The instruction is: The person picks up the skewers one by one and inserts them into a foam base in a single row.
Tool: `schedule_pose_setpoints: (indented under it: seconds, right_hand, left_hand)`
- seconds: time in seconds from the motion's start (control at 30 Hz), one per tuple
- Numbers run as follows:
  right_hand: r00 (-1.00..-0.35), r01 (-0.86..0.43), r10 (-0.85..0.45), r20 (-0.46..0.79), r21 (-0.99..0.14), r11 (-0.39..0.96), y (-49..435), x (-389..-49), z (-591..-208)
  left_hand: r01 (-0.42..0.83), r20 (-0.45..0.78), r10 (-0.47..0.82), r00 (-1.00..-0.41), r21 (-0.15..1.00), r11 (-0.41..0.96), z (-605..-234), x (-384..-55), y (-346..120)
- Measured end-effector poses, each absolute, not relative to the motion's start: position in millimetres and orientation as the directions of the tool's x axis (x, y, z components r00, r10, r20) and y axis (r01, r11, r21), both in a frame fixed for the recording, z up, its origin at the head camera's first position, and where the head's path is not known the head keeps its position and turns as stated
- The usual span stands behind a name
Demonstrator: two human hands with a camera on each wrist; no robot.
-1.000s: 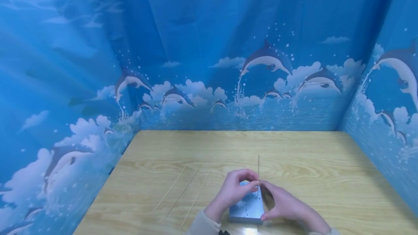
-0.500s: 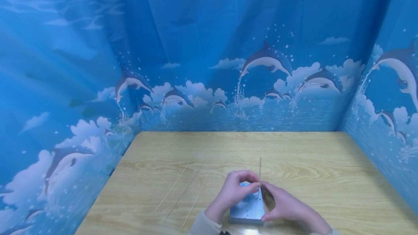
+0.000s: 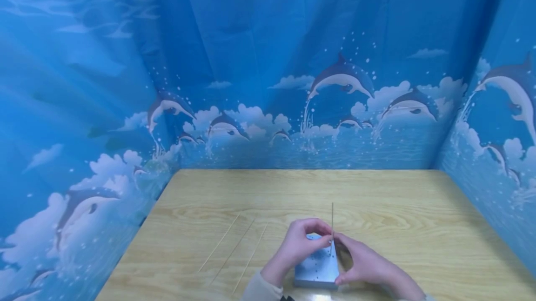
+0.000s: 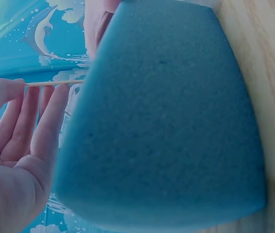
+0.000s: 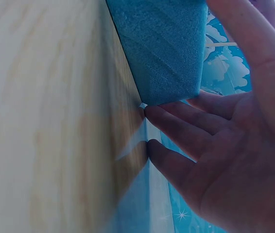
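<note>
Low in the head view, a blue foam block (image 3: 314, 270) with several small holes in its top lies on the table. A thin wooden stick (image 3: 332, 217) stands nearly upright at the block's far right part. My left hand (image 3: 299, 243) reaches over the block and pinches the stick between thumb and fingertips; the left wrist view shows this hold on the stick (image 4: 55, 83) too. My right hand (image 3: 368, 259) grips the block's right side, thumb at the near corner and fingers towards the far end. In the right wrist view, some right-hand fingers (image 5: 176, 121) rest on the tabletop beside the block.
Three more thin sticks, the left stick (image 3: 219, 242), middle stick (image 3: 232, 250) and right stick (image 3: 250, 257), lie slanted on the wooden table (image 3: 377, 198), left of the block. A blue dolphin-print curtain (image 3: 259, 59) hangs around the table's back and sides.
Both hands keep their holds on the stick and block. The stick's upper end sways slightly right, then back, and stands marginally lower.
</note>
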State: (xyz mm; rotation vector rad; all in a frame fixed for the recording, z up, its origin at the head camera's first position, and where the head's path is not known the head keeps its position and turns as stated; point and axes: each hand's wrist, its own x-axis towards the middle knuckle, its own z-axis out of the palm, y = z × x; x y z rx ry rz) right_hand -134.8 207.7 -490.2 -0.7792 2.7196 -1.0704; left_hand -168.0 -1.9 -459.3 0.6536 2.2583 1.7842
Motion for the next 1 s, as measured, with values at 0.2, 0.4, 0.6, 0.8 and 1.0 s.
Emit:
schedule_pose_setpoints:
  seconds: [0.2,0.4,0.6,0.8,1.0]
  right_hand:
    - [-0.875,-0.372,-0.482,0.038,-0.689,0.622,207.1,-135.1,-489.7]
    - [-0.883,-0.33,-0.47,0.003,-0.715,0.616,206.1,-135.7,-488.3]
    - [-0.885,-0.295,-0.465,-0.035,-0.73,0.617,204.5,-135.7,-488.5]
    - [-0.894,-0.272,-0.444,-0.057,-0.719,0.639,206.1,-136.1,-488.1]
    - [-0.894,-0.26,-0.444,-0.063,-0.734,0.628,203.7,-137.8,-486.5]
  left_hand:
    - [0.252,0.154,0.42,-0.894,0.95,0.187,-450.8,-169.3,-8.2]
    - [0.248,0.166,0.361,-0.918,0.949,0.194,-433.0,-170.3,-27.4]
    - [0.209,0.168,0.249,-0.954,0.966,0.149,-418.5,-172.0,-66.8]
    - [0.137,0.138,0.113,-0.984,0.99,-0.016,-405.7,-172.7,-111.6]
    - [0.078,0.077,-0.025,-0.997,0.995,-0.06,-399.4,-173.5,-147.6]
